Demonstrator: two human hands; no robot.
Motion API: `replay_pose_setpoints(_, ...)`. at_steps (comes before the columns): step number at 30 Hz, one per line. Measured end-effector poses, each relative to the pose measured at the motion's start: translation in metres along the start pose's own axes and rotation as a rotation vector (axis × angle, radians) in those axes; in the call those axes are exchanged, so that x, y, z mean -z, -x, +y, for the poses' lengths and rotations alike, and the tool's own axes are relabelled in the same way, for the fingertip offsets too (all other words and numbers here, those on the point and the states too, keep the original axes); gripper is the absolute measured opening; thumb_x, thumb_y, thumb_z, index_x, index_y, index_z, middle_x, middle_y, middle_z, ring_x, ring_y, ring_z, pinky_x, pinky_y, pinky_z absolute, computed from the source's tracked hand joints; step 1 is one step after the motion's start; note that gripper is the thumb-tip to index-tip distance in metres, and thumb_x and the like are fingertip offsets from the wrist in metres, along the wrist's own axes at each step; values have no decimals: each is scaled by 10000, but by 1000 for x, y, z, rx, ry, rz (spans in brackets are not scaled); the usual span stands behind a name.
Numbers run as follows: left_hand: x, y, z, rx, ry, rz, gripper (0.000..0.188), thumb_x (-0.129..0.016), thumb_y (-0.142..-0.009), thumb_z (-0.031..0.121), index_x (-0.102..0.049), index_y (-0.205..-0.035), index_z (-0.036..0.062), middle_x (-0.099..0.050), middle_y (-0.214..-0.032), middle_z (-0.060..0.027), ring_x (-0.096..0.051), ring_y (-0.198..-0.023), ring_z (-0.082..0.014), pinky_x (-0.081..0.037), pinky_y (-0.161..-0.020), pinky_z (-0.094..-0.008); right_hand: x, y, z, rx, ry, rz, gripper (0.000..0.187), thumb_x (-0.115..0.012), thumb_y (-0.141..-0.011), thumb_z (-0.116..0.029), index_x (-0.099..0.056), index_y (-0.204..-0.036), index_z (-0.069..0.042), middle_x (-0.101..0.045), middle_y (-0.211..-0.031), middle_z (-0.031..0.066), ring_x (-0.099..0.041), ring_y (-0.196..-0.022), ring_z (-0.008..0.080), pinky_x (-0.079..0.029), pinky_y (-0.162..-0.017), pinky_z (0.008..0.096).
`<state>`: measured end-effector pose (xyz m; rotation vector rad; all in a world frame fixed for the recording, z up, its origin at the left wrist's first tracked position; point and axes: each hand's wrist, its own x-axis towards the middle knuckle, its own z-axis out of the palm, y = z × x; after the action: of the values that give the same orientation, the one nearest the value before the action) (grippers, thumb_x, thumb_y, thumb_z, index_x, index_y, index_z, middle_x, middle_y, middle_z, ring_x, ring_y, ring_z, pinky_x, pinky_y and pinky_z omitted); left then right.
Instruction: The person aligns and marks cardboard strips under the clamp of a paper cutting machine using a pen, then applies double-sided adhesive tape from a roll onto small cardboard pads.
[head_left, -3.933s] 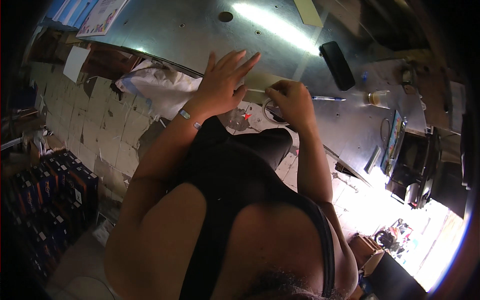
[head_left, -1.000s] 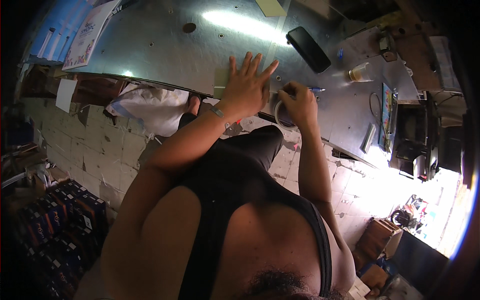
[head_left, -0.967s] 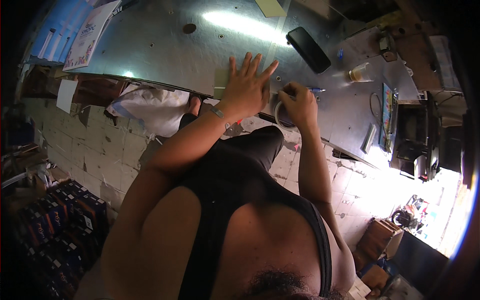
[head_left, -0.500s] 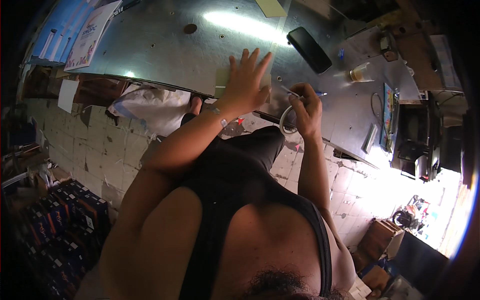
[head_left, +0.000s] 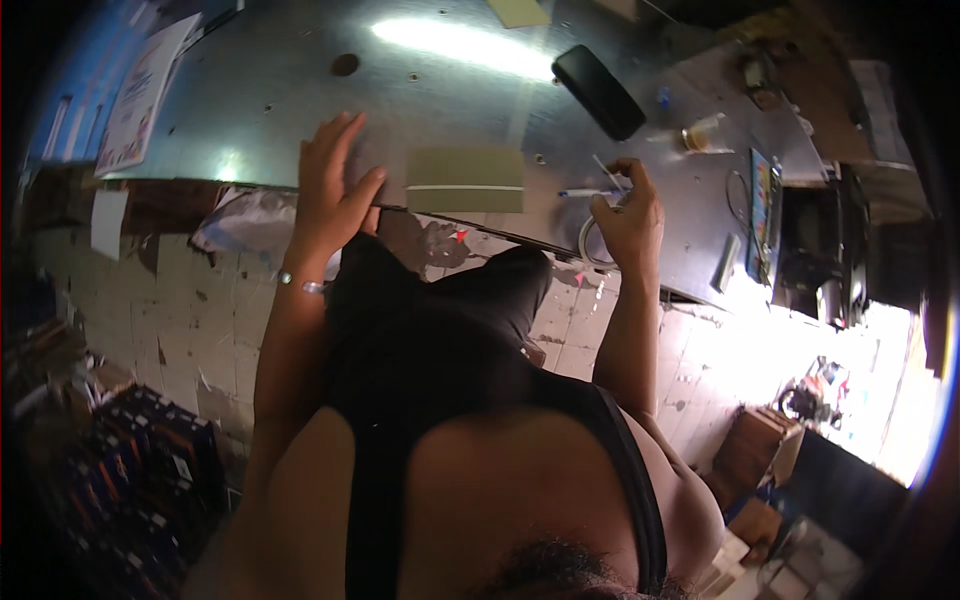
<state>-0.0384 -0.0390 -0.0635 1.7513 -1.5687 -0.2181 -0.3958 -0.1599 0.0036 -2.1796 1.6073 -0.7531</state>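
An olive-green card (head_left: 465, 203) lies near the front edge of the metal table (head_left: 290, 130), with a thin white strip (head_left: 465, 187) running straight across its middle. To the left of the card, my left hand (head_left: 332, 195) is at the table edge, fingers stretched out, holding nothing. My right hand (head_left: 634, 215) is closed on a narrow roll of white tape (head_left: 588, 245), which hangs as a ring below the fingers. A short pale end sticks up past the fingertips. Beside those fingers a blue and white pen (head_left: 578, 193) rests on the table.
A black phone (head_left: 598, 92) lies beyond my right hand. Farther right are a cup of brown liquid (head_left: 697, 137) and a colourful flat panel (head_left: 764, 215). Blue stacked booklets (head_left: 75, 110) stand at the far left. Another olive piece (head_left: 519, 11) lies at the back.
My left hand has lifted off the card and moved left, uncovering the card and its white strip. My right hand has shifted slightly right, still holding the tape roll.
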Motion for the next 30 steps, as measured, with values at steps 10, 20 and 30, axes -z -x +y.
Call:
replay_pose_setpoints(10, -11, -6, 3, -25, -89, 0, 683, -707, -878, 333, -476, -1497, 160, -437, -1553, -173, -341, -1471, -407, -185, -1209, -597, 17, -14, 32, -10, -95, 100, 270, -702, -858, -154, -673, -1098, -35, -715, -968, 122, -691, -877, 243, -523, -796, 367)
replay_pose_setpoints(20, -13, -1, 6, 10, -126, 21, 656, -676, -878, 302, -480, -1494, 194, -444, -1547, -161, -338, -1473, -398, -176, -1222, -588, -78, -20, -114, 24, -275, -564, 307, -667, -925, -284, -723, -1055, -11, -750, -913, 182, -734, -825, 290, -542, -768, 379)
replay_pose_setpoints(30, -13, -5, 11, 20, -175, 30, 672, -682, -883, 334, -460, -1503, 203, -448, -1547, -148, -346, -1475, -371, -175, -1231, -555, -104, -22, -118, 61, -68, -558, 298, -660, -902, -316, -753, -1014, -56, -754, -897, 157, -729, -865, 335, -543, -796, 417)
